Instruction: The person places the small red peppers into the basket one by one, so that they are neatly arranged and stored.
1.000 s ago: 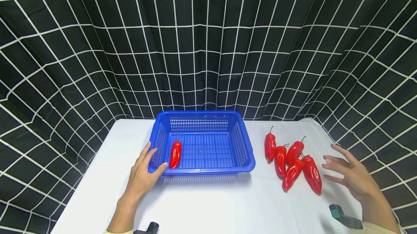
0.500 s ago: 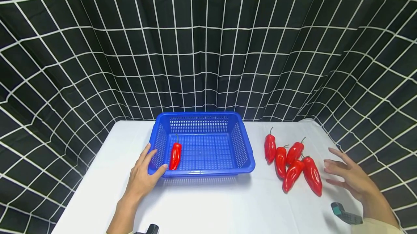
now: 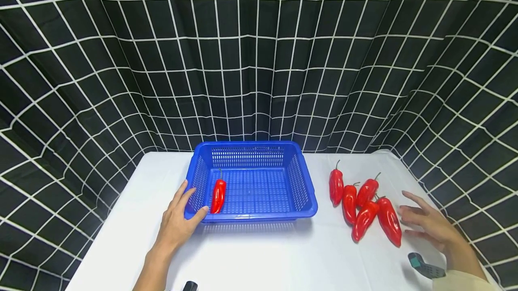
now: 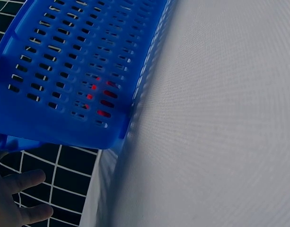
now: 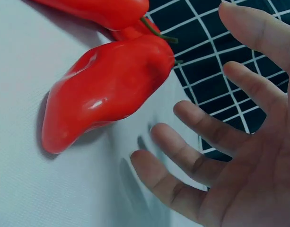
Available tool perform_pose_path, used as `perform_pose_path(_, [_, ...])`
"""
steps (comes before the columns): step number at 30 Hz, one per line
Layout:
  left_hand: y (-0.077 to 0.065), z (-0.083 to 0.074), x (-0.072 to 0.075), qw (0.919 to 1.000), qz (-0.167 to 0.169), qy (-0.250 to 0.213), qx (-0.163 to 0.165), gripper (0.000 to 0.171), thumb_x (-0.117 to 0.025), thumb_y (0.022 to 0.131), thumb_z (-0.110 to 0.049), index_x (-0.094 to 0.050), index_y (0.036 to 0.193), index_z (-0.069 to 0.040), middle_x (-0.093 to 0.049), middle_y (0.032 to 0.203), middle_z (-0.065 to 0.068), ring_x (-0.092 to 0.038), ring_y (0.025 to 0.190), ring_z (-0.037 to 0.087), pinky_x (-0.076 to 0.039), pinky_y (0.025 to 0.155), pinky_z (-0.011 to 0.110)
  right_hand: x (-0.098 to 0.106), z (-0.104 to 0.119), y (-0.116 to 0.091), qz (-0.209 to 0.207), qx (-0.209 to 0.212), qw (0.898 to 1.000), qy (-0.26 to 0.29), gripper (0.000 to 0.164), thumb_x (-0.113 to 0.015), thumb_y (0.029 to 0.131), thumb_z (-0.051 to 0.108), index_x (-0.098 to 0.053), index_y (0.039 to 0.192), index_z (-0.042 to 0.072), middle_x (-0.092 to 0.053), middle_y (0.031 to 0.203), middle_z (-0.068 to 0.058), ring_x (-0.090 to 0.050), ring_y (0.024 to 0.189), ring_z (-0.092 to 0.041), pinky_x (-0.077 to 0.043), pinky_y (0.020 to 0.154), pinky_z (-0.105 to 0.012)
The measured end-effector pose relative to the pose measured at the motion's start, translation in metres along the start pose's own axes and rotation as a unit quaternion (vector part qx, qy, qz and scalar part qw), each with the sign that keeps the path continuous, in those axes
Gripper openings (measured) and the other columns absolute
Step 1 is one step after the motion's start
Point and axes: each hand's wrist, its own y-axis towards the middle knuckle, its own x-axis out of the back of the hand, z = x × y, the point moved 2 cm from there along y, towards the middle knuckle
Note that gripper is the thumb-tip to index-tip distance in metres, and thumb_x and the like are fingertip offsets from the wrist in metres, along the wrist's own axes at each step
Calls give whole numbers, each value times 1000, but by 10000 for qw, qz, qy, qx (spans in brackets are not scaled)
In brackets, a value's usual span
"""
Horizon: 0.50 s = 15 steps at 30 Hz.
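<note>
In the head view a blue plastic basket [image 3: 259, 215] with slotted walls holds one red pepper [image 3: 218, 195] along its left side. At the basket's front left corner is my left hand [image 3: 177, 223], its thumb at the rim; in the left wrist view two fingers [image 4: 29, 182] stretch out apart from the wall. Several more red peppers with green stems lie on the table to the right. Just right of the nearest large red pepper [image 3: 389, 222], my right hand [image 3: 430, 226] hovers with spread, loosely bent fingers, holding nothing; the right wrist view shows a gap to that pepper [image 5: 107, 90].
A white cloth [image 3: 267, 255] covers the table. Black curtains [image 3: 259, 70] with a white grid surround it on the back and both sides. The upright red pepper [image 3: 336, 187] lies nearest the basket's right side, with others touching beside it.
The right hand has come down and slightly left, nearer the large pepper. My left hand stays at the basket corner. The whole view has shifted slightly downward.
</note>
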Motion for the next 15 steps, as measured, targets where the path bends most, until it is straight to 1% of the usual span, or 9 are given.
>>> perform_pose_path(4, [-1, 0, 0, 10000, -6, 12, 18, 68, -65, 88, -47, -48, 141, -8, -22, 158, 6, -26, 137, 43, -24, 100, 68, -3, -1, 2, 63, -103, 9998, -127, 99, -66, 91, 36, 8, 153, 13, -11, 150, -37, -36, 125, -55, -50, 85, -55])
perform_pose_path(7, [-1, 0, 0, 10000, 5, 13, 30, 68, -65, 88, -46, -48, 141, -8, -22, 158, 6, -27, 137, 43, -24, 100, 68, -5, -1, 6, 27, -208, 9994, -259, 101, -66, 90, 40, 8, 153, 12, -11, 150, -37, -34, 127, -55, -50, 85, -55])
perform_pose_path(11, [-1, 0, 0, 10000, 15, 22, 26, 68, -65, 88, -47, -48, 141, -8, -22, 158, 6, -27, 137, 43, -24, 100, 68, -8, 1, 11, -7, -331, 9987, -400, 104, -68, 88, 42, 7, 153, 11, -15, 147, -39, -34, 126, -56, -52, 82, -54])
perform_pose_path(15, [-1, -1, 0, 10000, -9, 24, 18, 68, -65, 88, -47, -48, 141, -8, -22, 158, 6, -27, 137, 43, -24, 100, 68, -13, 4, 16, -67, -456, 9974, -546, 108, -73, 84, 43, 3, 154, 9, -20, 142, -41, -39, 121, -57, -54, 78, -52])
